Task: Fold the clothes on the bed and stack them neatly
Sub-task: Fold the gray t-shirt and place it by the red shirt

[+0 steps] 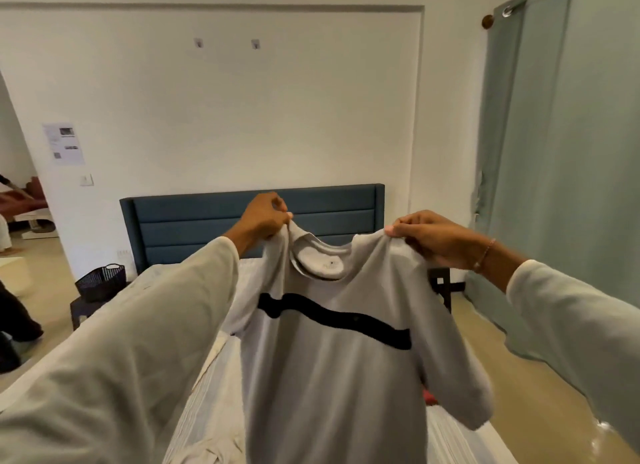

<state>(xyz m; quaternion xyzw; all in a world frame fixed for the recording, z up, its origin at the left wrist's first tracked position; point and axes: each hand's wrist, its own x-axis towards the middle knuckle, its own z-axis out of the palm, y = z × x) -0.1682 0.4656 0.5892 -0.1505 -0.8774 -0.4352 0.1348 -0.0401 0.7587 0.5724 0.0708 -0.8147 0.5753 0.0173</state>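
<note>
Left hand (265, 218) and right hand (433, 237) each pinch a shoulder of the grey T-shirt (332, 353), hanging it above the bed (207, 387). The right sleeve droops crumpled, so laid down like this, it may fold crooked.

Matt grey cloth tee (332, 377), padded fabric headboard (194, 221), glossy floor (540, 411)

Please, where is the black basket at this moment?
In the head view the black basket is at the left side, on a dark stand beside the bed, below and left of the blue headboard.
</note>
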